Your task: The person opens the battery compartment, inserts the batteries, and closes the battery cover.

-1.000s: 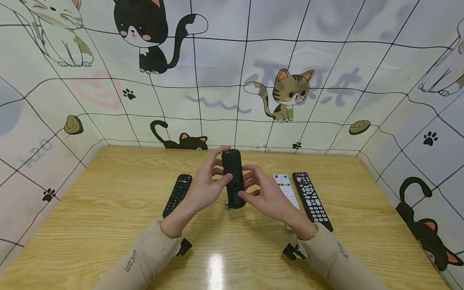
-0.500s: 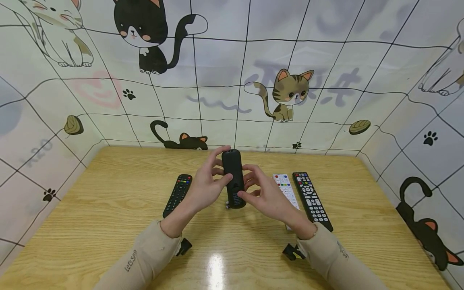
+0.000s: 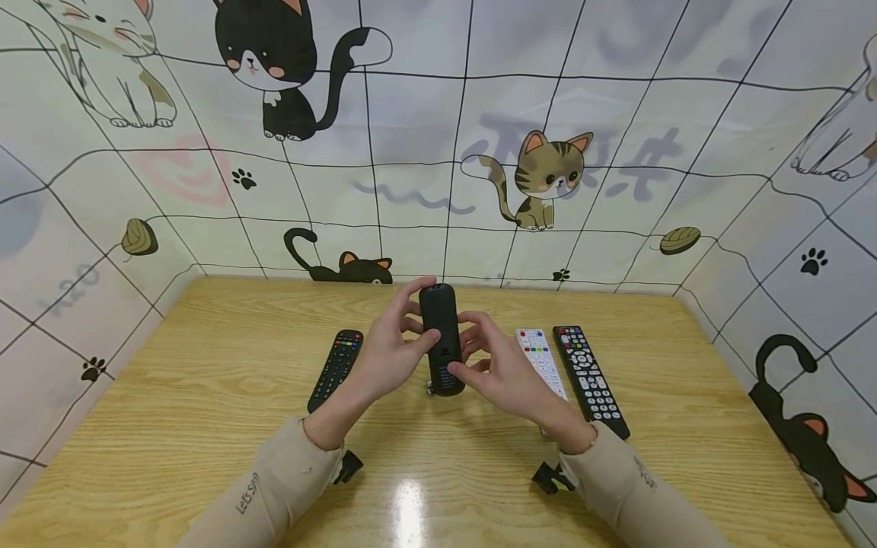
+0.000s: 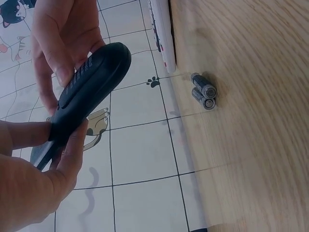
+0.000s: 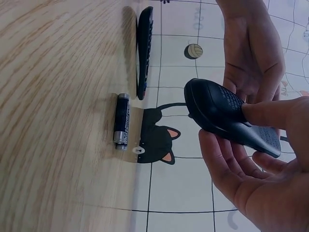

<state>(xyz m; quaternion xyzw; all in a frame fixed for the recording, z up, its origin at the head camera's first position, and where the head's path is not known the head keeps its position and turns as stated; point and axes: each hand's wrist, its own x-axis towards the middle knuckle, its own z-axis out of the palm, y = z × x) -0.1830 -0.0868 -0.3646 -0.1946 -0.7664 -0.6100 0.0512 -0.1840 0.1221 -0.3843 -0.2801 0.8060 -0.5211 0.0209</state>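
A black remote control (image 3: 440, 316) is held above the table, its back facing up toward the head camera. My left hand (image 3: 393, 350) grips its far part, thumb on the back and index finger at the far end. On its near part my right hand (image 3: 503, 369) pinches it, thumb on the back near small printed text and fingers along the right side. In the left wrist view, ribs show on the remote's raised back section. Two small batteries (image 4: 203, 91) lie side by side on the table below, mostly hidden behind the remote in the head view.
Left of the hands lies another black remote (image 3: 337, 365), partly covered by the left wrist. To the right are a white remote (image 3: 539, 352) and a longer black remote with white buttons (image 3: 591, 377). A cat-patterned sheet (image 3: 425, 190) rises behind the wooden table (image 3: 226, 380).
Almost nothing differs. The remote's near end and the right hand have shifted very slightly; both hands keep the same hold.
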